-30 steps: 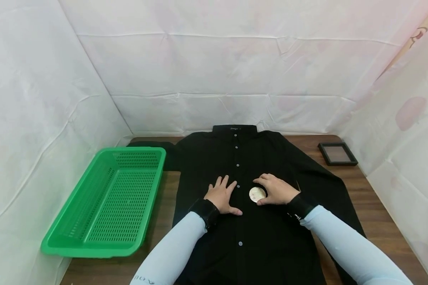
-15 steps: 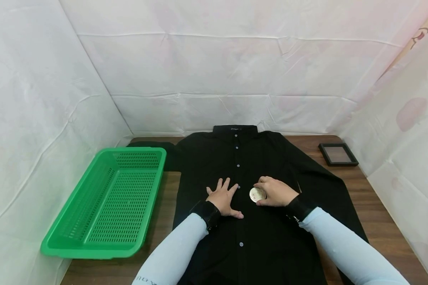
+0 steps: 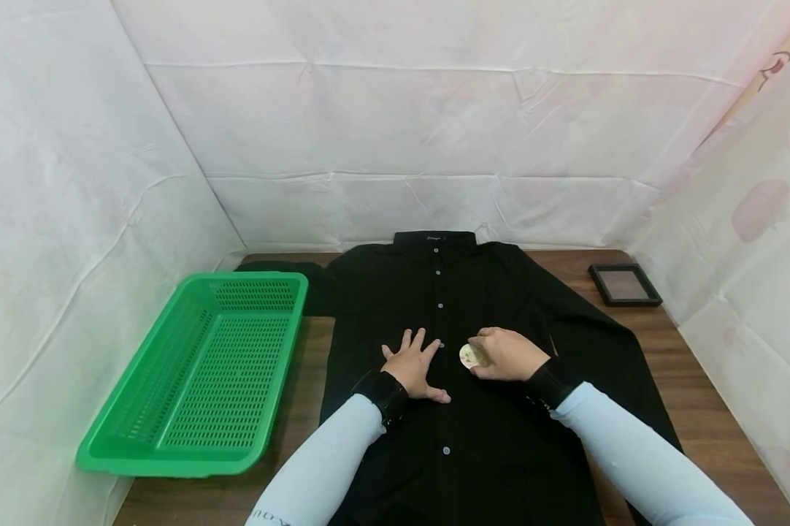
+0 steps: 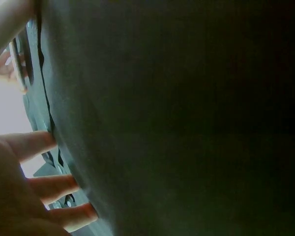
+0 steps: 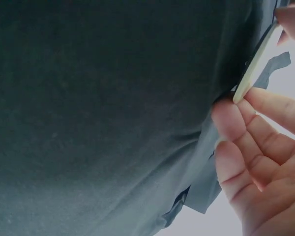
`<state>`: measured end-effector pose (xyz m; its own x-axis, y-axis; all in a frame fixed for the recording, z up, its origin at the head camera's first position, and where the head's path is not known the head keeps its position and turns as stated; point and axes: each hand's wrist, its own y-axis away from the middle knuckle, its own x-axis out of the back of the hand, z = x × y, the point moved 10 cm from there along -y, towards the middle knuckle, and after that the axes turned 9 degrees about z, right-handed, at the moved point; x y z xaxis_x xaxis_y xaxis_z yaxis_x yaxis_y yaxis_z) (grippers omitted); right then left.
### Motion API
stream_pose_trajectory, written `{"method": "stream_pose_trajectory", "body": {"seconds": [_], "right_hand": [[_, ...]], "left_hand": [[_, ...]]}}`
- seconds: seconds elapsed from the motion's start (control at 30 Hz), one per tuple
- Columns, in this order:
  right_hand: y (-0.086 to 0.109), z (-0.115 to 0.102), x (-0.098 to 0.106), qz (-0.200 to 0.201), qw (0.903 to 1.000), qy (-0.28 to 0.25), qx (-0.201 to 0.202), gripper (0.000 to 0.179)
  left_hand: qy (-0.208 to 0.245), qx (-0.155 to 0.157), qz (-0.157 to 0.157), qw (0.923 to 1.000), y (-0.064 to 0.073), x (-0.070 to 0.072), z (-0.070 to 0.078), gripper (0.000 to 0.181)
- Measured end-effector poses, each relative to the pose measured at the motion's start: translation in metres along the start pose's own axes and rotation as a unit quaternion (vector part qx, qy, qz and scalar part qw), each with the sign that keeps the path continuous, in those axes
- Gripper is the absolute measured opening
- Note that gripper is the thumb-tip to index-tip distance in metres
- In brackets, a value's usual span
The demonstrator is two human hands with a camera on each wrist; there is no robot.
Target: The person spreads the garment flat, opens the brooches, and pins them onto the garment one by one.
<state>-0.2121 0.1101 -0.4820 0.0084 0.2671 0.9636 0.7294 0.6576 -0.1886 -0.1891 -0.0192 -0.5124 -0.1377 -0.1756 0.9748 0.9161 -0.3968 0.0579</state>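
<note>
A black button-up shirt lies spread on the table, its collar toward the back. My left hand rests on the shirt front with its fingers spread, left of the button line. Just right of the buttons, my right hand grips a round, pale disc by its edge, against the cloth. The right wrist view shows the thin disc edge-on and tilted, between thumb and fingers. Part of its face is hidden by the hand in the head view. Fingertips of the left hand press on the shirt.
A green perforated plastic basket stands on the left, over part of a shirt sleeve. At the back right lies a small black-framed square. Brown wooden table shows around the shirt. White sheets hang behind and at both sides.
The right hand's fingers have drawn closer around the disc, which has shifted slightly and turned in the grip. Both hands sit marginally lower than a second ago; the left stays flat.
</note>
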Motion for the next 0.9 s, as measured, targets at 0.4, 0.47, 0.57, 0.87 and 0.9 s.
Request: {"method": "stream_pose_trajectory", "body": {"seconds": [0.4,0.47,0.57,0.87,0.9], "right_hand": [[-0.003,0.007,0.023,0.029,0.9685,-0.241,-0.057,0.033],[-0.004,0.006,0.028,0.033,0.9566,-0.282,-0.067,0.030],[-0.006,0.002,0.035,0.033,0.9357,-0.343,-0.074,0.028],[-0.007,-0.029,0.039,-0.028,0.7898,-0.607,-0.081,0.031],[-0.007,-0.035,0.041,-0.037,0.7699,-0.633,-0.072,0.033]], "left_hand": [[0.101,-0.006,0.082,0.9914,-0.005,0.020,-0.004,0.086],[0.131,-0.018,0.118,0.9841,-0.004,0.034,0.000,0.076],[0.188,-0.047,0.168,0.9664,0.001,0.058,0.009,0.064],[0.341,-0.123,0.251,0.8976,0.018,0.106,0.031,0.038],[0.354,-0.126,0.256,0.8906,0.019,0.110,0.032,0.034]]}}
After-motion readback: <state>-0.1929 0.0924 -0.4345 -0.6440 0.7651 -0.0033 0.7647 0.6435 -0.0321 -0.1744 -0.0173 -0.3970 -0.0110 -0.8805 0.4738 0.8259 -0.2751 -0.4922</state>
